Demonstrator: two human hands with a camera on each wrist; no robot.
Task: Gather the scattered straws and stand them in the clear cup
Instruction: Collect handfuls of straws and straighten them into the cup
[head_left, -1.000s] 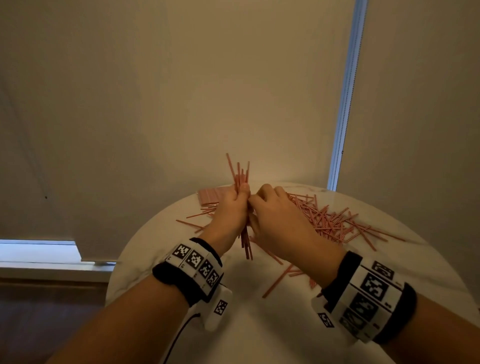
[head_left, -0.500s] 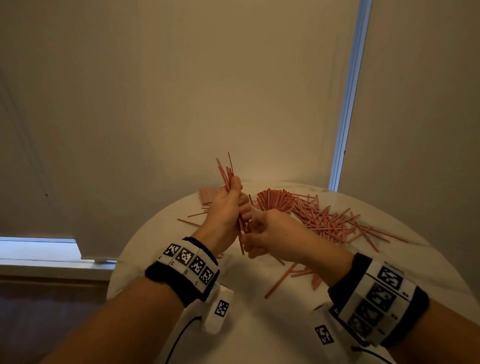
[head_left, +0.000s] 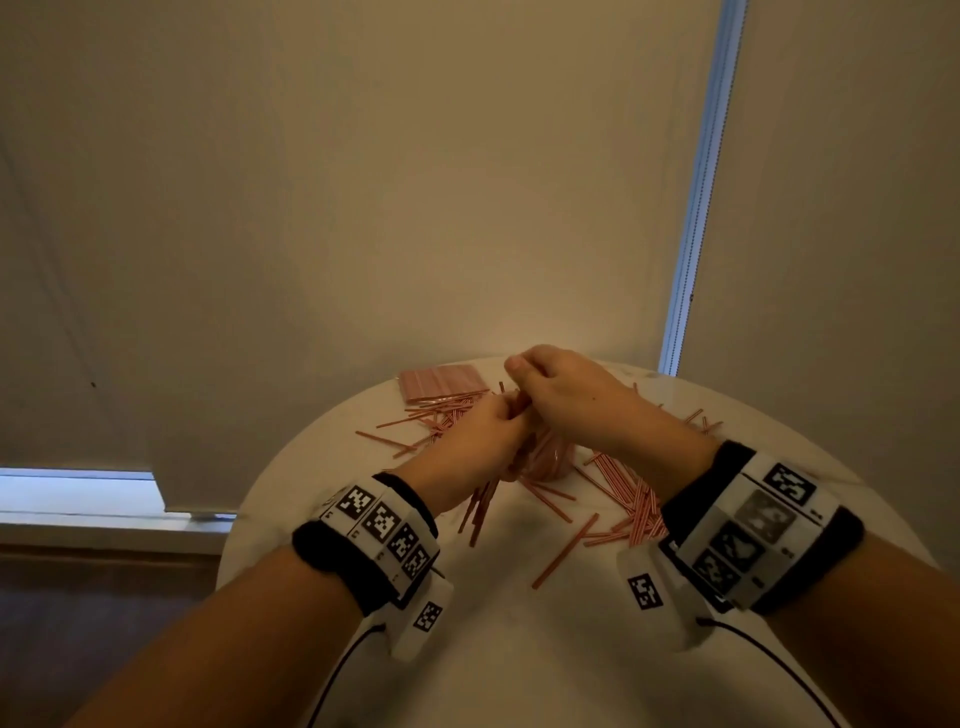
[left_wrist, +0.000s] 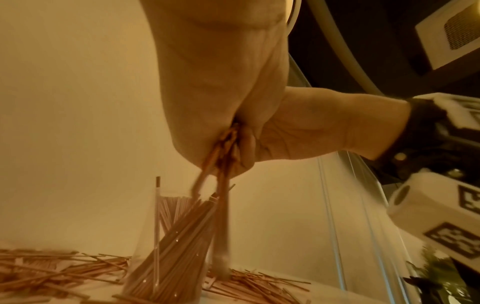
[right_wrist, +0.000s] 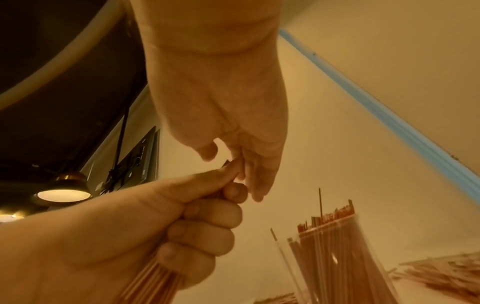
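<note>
My left hand (head_left: 483, 441) grips a bundle of thin red straws (left_wrist: 223, 185) in a fist (right_wrist: 202, 226), and the bundle hangs down just beside the clear cup's rim. The clear cup (left_wrist: 171, 246) stands on the round white table (head_left: 519, 649), packed with several straws (right_wrist: 335, 257). From the head camera it is mostly hidden behind both hands (head_left: 550, 457). My right hand (head_left: 566, 395) sits on top of the left fist. Its fingers (right_wrist: 254, 185) lie fairly straight against the bundle's upper end, thumb apart. Loose straws (head_left: 623, 493) lie scattered around.
A flat pink packet of straws (head_left: 441, 382) lies at the table's far left edge. More loose straws (head_left: 415, 441) spread left of the hands, and one (head_left: 563, 551) lies nearer me. A pale wall rises right behind the table.
Both hands have moved over to the cup, which they now cover in the head view. The right hand went from beside the bundle to on top of it. The straw tops stick up less.
</note>
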